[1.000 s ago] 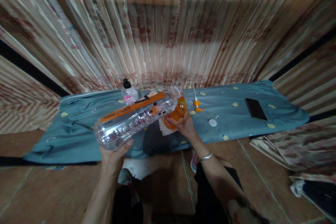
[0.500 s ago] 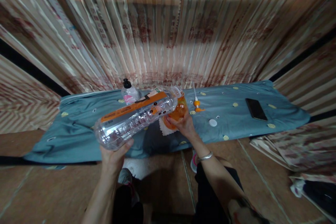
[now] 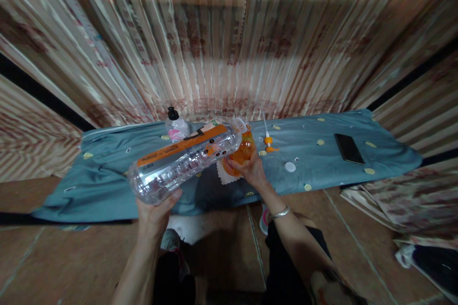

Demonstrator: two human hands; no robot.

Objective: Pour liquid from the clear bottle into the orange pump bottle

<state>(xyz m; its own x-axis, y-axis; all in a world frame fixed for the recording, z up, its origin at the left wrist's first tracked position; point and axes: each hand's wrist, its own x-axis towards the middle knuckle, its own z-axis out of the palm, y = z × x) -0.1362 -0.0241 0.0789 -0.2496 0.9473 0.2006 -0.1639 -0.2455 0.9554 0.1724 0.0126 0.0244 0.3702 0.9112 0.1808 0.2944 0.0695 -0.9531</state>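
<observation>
A large clear plastic bottle (image 3: pixel 186 162) with an orange label lies tilted across the middle of the view, its mouth at the upper right. My left hand (image 3: pixel 157 209) grips it round the base from below. My right hand (image 3: pixel 252 170) is wrapped round an amber-orange bottle (image 3: pixel 244 151), which stands over a pale scalloped cloth (image 3: pixel 224 175). The clear bottle's mouth meets the orange bottle's neck; whether liquid is passing between them I cannot make out. Right of the orange bottle lies an orange pump head (image 3: pixel 269 142) with its clear tube, and a white round cap (image 3: pixel 290 167).
A teal patterned cloth (image 3: pixel 114 171) covers the long narrow table. At the back left stands a clear bottle with a black pump top (image 3: pixel 178 126). A dark flat phone-like object (image 3: pixel 349 148) lies at the right. Striped curtains (image 3: pixel 222 43) hang close behind.
</observation>
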